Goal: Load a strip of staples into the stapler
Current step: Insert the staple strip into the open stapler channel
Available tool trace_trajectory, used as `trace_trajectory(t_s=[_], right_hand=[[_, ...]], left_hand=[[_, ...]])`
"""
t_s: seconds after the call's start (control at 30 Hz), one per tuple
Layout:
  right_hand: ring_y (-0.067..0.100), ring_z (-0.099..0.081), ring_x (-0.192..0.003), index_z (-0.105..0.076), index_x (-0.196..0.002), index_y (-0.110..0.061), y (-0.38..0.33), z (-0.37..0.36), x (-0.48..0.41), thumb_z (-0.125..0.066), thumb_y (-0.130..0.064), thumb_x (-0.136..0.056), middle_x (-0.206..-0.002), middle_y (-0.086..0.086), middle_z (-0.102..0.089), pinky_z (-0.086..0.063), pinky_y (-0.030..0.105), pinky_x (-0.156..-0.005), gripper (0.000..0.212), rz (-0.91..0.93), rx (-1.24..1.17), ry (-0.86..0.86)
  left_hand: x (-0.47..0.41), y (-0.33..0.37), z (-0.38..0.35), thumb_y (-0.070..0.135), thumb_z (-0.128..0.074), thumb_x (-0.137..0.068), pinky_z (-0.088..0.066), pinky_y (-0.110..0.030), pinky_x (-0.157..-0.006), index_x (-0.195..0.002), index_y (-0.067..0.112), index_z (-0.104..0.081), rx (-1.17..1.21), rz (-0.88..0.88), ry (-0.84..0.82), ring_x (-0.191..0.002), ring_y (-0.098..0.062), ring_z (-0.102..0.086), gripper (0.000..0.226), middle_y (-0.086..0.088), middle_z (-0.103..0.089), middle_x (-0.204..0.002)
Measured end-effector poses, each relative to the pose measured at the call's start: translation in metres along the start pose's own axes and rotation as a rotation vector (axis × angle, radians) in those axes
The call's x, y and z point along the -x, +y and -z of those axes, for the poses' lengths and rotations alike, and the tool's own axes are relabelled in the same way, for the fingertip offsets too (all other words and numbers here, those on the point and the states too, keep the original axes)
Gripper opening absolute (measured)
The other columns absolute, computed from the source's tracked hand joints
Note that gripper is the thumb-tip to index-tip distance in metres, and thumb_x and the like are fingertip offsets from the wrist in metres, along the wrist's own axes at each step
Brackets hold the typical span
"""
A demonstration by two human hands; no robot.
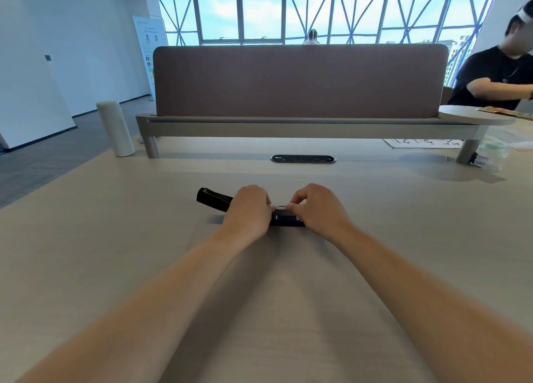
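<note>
A black stapler (215,199) lies on the pale wooden desk (115,238), its top arm swung open to the left. My left hand (249,212) rests over the stapler's middle and hides it. My right hand (314,209) is beside it on the right. Between the fingertips of both hands sits a small silvery strip of staples (280,207), pinched just above the stapler's black base (287,219). Whether the strip touches the channel I cannot tell.
A brown divider screen (300,80) on a grey rail stands behind. An oval cable port (302,159) is set in the desk. A white cylinder (115,129) stands at the back left. Another person (496,77) sits at the far right, with papers (424,143) near them.
</note>
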State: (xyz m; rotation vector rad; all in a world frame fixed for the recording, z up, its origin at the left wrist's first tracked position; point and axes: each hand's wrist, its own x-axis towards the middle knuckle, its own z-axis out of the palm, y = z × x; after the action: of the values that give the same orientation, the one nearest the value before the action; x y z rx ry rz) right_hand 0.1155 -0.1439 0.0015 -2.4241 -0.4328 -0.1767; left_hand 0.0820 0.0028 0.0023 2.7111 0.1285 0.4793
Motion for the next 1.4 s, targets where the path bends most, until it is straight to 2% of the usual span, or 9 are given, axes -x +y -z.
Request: trace_trajectory(t_s=[0.17,0.27,0.53,0.73,0.87,0.93,1.13,1.27,1.4], right_hand=[[0.014,-0.058,-0.093,-0.074,-0.084,-0.023,0.0036,-0.0007,0.0012,-0.066,-0.034,-0.088,-0.105,-0.005,-0.063,-0.047,0.03,-0.08,0.014,0.079,0.061,0.043],[0.015,-0.059,-0.097,-0.075,-0.087,-0.022,0.005,-0.0008,0.0004,-0.066,-0.034,-0.089,-0.108,-0.005,-0.062,-0.047,0.031,-0.082,0.015,0.091,0.069,0.065],[0.015,-0.062,-0.076,-0.072,-0.083,-0.023,0.0015,-0.001,-0.0018,-0.064,-0.033,-0.088,-0.081,-0.005,-0.069,-0.044,0.027,-0.065,0.013,0.028,0.004,0.085],[0.017,-0.064,-0.074,-0.071,-0.078,-0.018,0.003,-0.0015,-0.003,-0.067,-0.028,-0.084,-0.079,-0.001,-0.071,-0.046,0.027,-0.063,0.012,0.0,-0.082,0.091],[0.012,-0.057,-0.066,-0.063,-0.076,-0.022,0.0043,-0.0001,-0.0023,-0.072,-0.027,-0.082,-0.074,-0.005,-0.064,-0.039,0.027,-0.056,0.012,0.017,-0.097,0.092],[0.012,-0.056,-0.065,-0.061,-0.077,-0.024,0.0054,0.0009,-0.0014,-0.071,-0.026,-0.083,-0.073,-0.006,-0.061,-0.039,0.027,-0.056,0.012,0.035,-0.083,0.079],[0.009,-0.057,-0.067,-0.061,-0.081,-0.028,0.0083,0.0018,-0.0002,-0.068,-0.022,-0.087,-0.076,-0.01,-0.059,-0.043,0.026,-0.06,0.011,0.08,0.022,0.035],[0.01,-0.057,-0.067,-0.062,-0.08,-0.029,0.0097,0.0033,-0.0015,-0.069,-0.024,-0.086,-0.075,-0.01,-0.06,-0.041,0.026,-0.059,0.011,0.088,0.038,0.035],[0.012,-0.056,-0.069,-0.063,-0.082,-0.029,0.0097,0.0026,-0.0026,-0.069,-0.025,-0.087,-0.074,-0.011,-0.058,-0.044,0.028,-0.062,0.009,0.094,0.075,0.038]], left_hand=[[0.0027,-0.0014,0.0017,0.024,-0.059,-0.093,-0.041,-0.029,-0.075,-0.095,0.01,-0.071,0.037,-0.002,-0.003,-0.094,-0.023,-0.06,0.018,-0.005,-0.063,-0.101],[0.0038,-0.0027,0.0016,0.024,-0.059,-0.092,-0.04,-0.029,-0.076,-0.092,0.013,-0.069,0.043,-0.022,0.018,-0.094,-0.023,-0.059,0.014,-0.004,-0.064,-0.1],[0.0028,-0.0013,0.004,0.024,-0.06,-0.092,-0.046,-0.032,-0.077,-0.094,0.013,-0.067,0.129,-0.02,0.071,-0.091,-0.021,-0.058,0.013,-0.004,-0.067,-0.098],[0.001,-0.0023,0.0063,0.023,-0.06,-0.092,-0.042,-0.028,-0.069,-0.085,0.015,-0.064,0.196,-0.045,0.063,-0.083,-0.019,-0.058,0.012,-0.001,-0.067,-0.089],[-0.0011,-0.0044,0.0058,0.021,-0.064,-0.089,-0.044,-0.028,-0.066,-0.083,0.017,-0.062,0.24,-0.047,0.046,-0.08,-0.018,-0.058,0.008,0.001,-0.065,-0.086],[-0.0008,-0.005,0.0051,0.02,-0.064,-0.088,-0.043,-0.024,-0.066,-0.089,0.018,-0.064,0.251,-0.075,0.03,-0.081,-0.016,-0.058,0.002,0.003,-0.066,-0.088],[-0.001,-0.005,0.0013,0.019,-0.061,-0.091,-0.041,-0.025,-0.078,-0.112,0.015,-0.066,0.156,-0.118,0.036,-0.089,-0.015,-0.055,0.021,0.0,-0.064,-0.099],[-0.0024,-0.005,0.0005,0.024,-0.06,-0.092,-0.044,-0.031,-0.083,-0.102,0.016,-0.071,0.076,-0.133,-0.031,-0.098,-0.02,-0.058,0.017,-0.003,-0.064,-0.104],[-0.0025,-0.0042,0.0009,0.024,-0.06,-0.092,-0.047,-0.033,-0.083,-0.097,0.016,-0.071,0.084,-0.116,-0.044,-0.093,-0.019,-0.058,0.015,-0.002,-0.067,-0.1]])
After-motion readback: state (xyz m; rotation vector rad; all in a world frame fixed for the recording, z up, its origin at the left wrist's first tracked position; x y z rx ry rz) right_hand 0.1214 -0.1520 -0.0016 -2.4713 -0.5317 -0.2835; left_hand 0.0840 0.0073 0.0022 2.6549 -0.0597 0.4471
